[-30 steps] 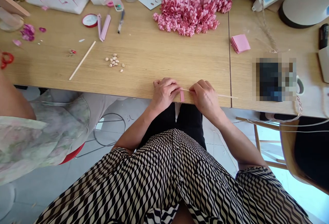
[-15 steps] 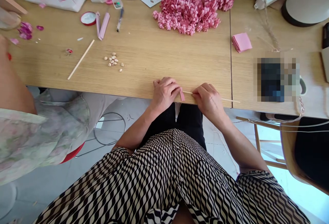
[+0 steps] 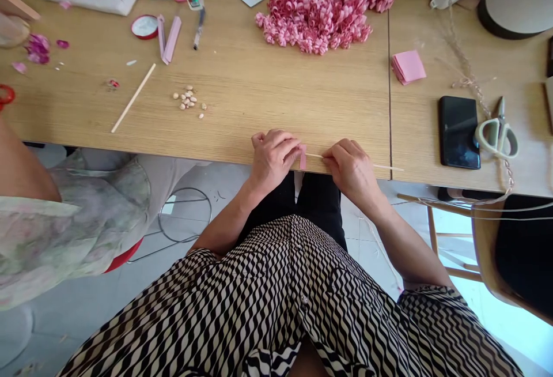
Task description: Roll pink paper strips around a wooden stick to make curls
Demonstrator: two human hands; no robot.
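At the table's front edge my right hand (image 3: 352,164) pinches a thin pale wooden stick (image 3: 389,167), whose free end sticks out to the right. My left hand (image 3: 277,155) has its fingers closed at the stick's other end, on a short pink strip (image 3: 303,158) that hangs down there. The fingertips hide how the strip meets the stick. Beyond them lies a large heap of curled pink pieces (image 3: 319,14). A small stack of pink squares (image 3: 408,67) rests to the right of the heap.
On the right lie a black phone (image 3: 459,132) and scissors (image 3: 497,135). Several small beige nut-like pieces (image 3: 187,100) and a second stick (image 3: 133,98) are left of my hands. Folded pink strips (image 3: 171,40) lie behind. Another person's arm (image 3: 26,158) is at far left.
The pink strip has turned slightly and hangs straighter at my left fingertips. My left hand has shifted a little left; the right hand stays almost in place. The view has moved slightly.
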